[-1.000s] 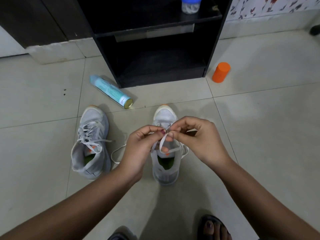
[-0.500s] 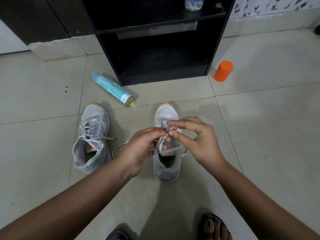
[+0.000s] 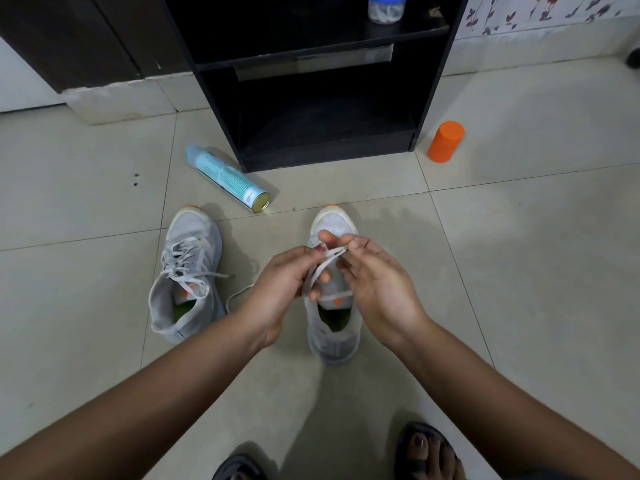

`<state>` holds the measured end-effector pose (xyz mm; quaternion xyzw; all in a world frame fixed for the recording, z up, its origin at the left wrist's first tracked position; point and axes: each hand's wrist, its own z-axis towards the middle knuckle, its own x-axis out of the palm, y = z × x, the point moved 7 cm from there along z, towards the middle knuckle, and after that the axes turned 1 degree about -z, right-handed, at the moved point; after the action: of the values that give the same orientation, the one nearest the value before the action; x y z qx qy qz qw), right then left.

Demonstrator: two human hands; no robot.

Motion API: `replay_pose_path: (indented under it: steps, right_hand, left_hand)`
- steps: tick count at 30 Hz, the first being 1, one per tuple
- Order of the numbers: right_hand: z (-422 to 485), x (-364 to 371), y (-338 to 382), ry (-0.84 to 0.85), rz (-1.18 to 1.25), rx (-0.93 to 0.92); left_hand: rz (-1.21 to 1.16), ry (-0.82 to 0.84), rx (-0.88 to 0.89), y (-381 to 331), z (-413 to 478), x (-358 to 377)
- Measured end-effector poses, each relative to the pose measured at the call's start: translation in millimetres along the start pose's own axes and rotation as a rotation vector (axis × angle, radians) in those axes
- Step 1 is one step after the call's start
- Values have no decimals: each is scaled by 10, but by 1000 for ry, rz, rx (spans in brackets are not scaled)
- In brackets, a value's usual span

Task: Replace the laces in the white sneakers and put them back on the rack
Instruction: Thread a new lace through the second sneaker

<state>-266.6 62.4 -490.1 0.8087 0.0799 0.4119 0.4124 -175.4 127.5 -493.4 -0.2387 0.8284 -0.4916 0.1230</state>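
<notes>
Two white sneakers stand on the tiled floor, toes pointing to the black rack [image 3: 429, 81]. The left sneaker [image 3: 188, 278] is laced, its lace ends loose. Over the right sneaker [image 3: 332, 327] my left hand [image 3: 280, 289] and my right hand [image 3: 374, 282] both pinch a white lace [image 3: 320, 270], stretched between the fingertips above the tongue. A loop of the same lace trails on the floor to the left of that shoe. My hands hide most of its eyelets.
A light blue spray can [image 3: 227, 178] lies on its side by the rack's left foot. An orange cap [image 3: 445, 142] stands right of the rack. A jar with a blue lid [image 3: 386, 6] sits on the upper shelf. My sandalled feet [image 3: 424, 452] show at the bottom edge.
Both hands have lifted a little and drawn the lace up and forward over the right sneaker's toe end. My right fingers have shifted further along it. The sneakers have not moved.
</notes>
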Motion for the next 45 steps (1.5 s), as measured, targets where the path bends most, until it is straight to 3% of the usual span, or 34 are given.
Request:
replay_pose_path:
  steps: [3, 5, 7, 9, 10, 12, 16, 20, 22, 24, 26, 29, 32, 37, 39, 42, 45]
  right_hand:
    - [134, -35, 112, -19, 291, 23]
    - [237, -102, 295, -12, 275, -45]
    - [304, -326, 638, -48, -191, -302]
    - [315, -498, 870, -109, -1052, -665]
    - [371, -621, 803, -123, -1406, -723]
    - [539, -1056, 576, -162, -1764, -606]
    - [611, -1969, 204, -310, -2053, -136]
    - [446, -2279, 239, -558, -2126, 208]
    - [460, -2021, 379, -612, -1976, 66]
    - [466, -1494, 460, -447, -1453, -197]
    - [385, -742, 494, -122, -958, -308]
    - [301, -162, 422, 118, -809, -287]
    - [300, -239, 443, 49, -900, -298]
    - [295, -943, 743, -317, -1410, -365]
    - [308, -1105, 738, -368, -1592, -356]
    - [314, -1245, 717, -514, -1747, -388]
    - [326, -1400, 707, -650, -1810, -342]
  left_hand:
    - [-68, 76, 34, -126, -8, 49]
    - [-89, 115, 70, -246, -8, 25]
    - [-118, 98, 104, -375, 20, -91]
    - [-177, 49, 123, -495, 71, -257]
    - [-224, 31, 124, -541, 96, -333]
    - [-306, 11, 128, -629, 132, -440]
    - [-455, 4, 145, -739, 175, -534]
    - [-247, -4, 163, -782, 191, -412]
    - [-24, -12, 183, -741, 231, -263]
    - [169, 50, 182, -632, 287, -56]
    - [304, 135, 203, -537, 317, 130]
    - [367, 144, 245, -523, 359, 235]
    - [318, 155, 185, -511, 370, 214]
    - [115, 215, -127, -266, 388, 43]
    - [71, 298, -212, -150, 387, 79]
    - [-22, 314, -159, -92, 429, 194]
    - [1, 132, 6, -118, 574, 92]
